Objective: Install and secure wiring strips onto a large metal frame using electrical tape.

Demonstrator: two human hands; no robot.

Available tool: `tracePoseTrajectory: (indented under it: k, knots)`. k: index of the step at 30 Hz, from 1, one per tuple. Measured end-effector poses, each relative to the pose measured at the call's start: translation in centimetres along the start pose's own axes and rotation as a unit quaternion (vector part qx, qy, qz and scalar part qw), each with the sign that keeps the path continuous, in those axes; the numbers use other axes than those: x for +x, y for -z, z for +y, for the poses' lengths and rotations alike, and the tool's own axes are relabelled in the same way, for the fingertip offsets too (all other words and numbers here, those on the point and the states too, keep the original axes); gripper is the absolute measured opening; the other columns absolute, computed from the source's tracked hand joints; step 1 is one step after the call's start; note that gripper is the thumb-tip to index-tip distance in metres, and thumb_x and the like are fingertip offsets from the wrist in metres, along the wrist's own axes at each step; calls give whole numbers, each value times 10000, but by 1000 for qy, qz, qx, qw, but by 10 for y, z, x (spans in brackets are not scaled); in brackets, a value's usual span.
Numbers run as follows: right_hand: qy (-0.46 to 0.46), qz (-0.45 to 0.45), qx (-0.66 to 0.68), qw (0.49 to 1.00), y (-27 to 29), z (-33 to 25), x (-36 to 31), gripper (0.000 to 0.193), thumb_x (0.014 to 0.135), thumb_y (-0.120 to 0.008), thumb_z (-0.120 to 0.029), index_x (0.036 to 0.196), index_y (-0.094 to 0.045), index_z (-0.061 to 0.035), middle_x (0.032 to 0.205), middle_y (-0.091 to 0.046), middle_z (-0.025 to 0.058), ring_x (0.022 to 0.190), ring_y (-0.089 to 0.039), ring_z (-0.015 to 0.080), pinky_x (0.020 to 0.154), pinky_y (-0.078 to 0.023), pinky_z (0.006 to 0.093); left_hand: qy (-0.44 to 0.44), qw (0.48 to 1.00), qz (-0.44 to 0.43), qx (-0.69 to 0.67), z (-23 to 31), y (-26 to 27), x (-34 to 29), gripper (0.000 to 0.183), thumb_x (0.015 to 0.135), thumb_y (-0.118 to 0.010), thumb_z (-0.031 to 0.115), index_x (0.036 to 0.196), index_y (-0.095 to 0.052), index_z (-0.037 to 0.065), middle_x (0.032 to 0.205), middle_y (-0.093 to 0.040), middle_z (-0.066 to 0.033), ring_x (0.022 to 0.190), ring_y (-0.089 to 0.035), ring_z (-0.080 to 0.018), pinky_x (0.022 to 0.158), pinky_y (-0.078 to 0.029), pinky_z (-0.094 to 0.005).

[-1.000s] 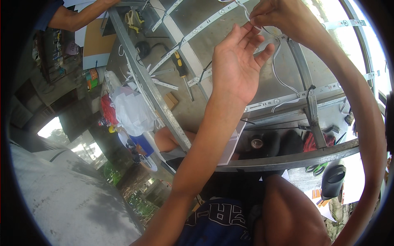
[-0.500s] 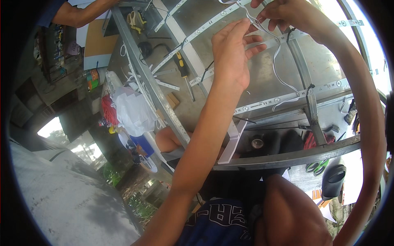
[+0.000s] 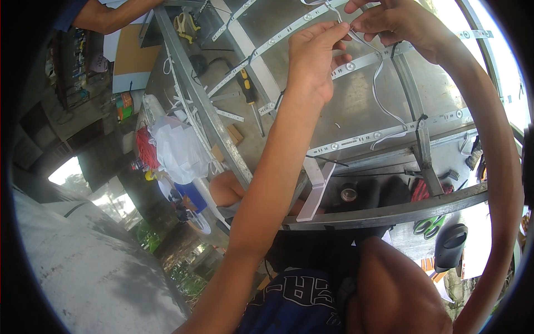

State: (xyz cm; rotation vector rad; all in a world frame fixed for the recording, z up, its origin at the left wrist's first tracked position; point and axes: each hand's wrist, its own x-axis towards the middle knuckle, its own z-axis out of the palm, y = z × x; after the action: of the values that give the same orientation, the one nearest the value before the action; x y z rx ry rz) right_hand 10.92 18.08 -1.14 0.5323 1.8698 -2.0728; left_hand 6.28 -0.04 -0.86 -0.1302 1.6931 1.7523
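A thin white wire [image 3: 380, 83] runs from the top of the view, where both hands meet, down in a loose curve across the grey metal panel [image 3: 356, 111] to a white strip of small round lights [image 3: 384, 135] fixed along it. The right hand [image 3: 397, 22] pinches the upper end of that wire between thumb and fingers, closed tight on it, just beside a second light strip [image 3: 278, 38] that slants across the panel. The left hand [image 3: 314, 58] is raised right next to it, fingers curled and narrow, their tips at the same stretch of wire; whether they actually grip it cannot be told. Both forearms reach up from the lower edge over a grey metal frame bar [image 3: 389, 211]. Farther left on the panel lies a screwdriver with a yellow and black handle [image 3: 248, 92], and beyond the slanting frame rail [image 3: 200, 106] sits a white plastic bag [image 3: 178, 147]. Green-handled scissors [image 3: 429, 227] lie below the bar at the right. Another person's arm [image 3: 114, 14] shows at the top left corner.
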Motion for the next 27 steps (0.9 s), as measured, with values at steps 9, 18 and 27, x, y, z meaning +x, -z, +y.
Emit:
tracePoseTrajectory:
  k: [9, 18, 27]
  knots:
    - [3, -39, 69, 997, 1, 3, -3, 301, 860, -689, 8, 1134, -575, 57, 752, -642, 60, 609, -576, 118, 528, -437, 221, 3, 999, -29, 37, 4, -2, 1, 194, 909, -707, 156, 1015, -664, 0, 881, -620, -31, 826, -551, -124, 695, -491, -311]
    - [0, -50, 73, 996, 2, 5, 1, 324, 854, -691, 16, 1148, -572, 81, 762, -654, 73, 617, -586, 125, 513, -444, 226, -2, 998, -32, 57, 7, -1, 2, 196, 918, -690, 140, 1014, -655, -27, 866, -613, -50, 825, -577, -145, 705, -541, -337]
    - [52, -24, -9, 998, 1, 5, 1, 383, 848, -726, -80, 1159, -605, 108, 748, -663, 68, 608, -586, 115, 513, -443, 234, -19, 995, -25, 93, 7, -5, 0, 207, 932, -655, 133, 1035, -637, -45, 900, -635, -95, 837, -626, -182, 719, -571, -352]
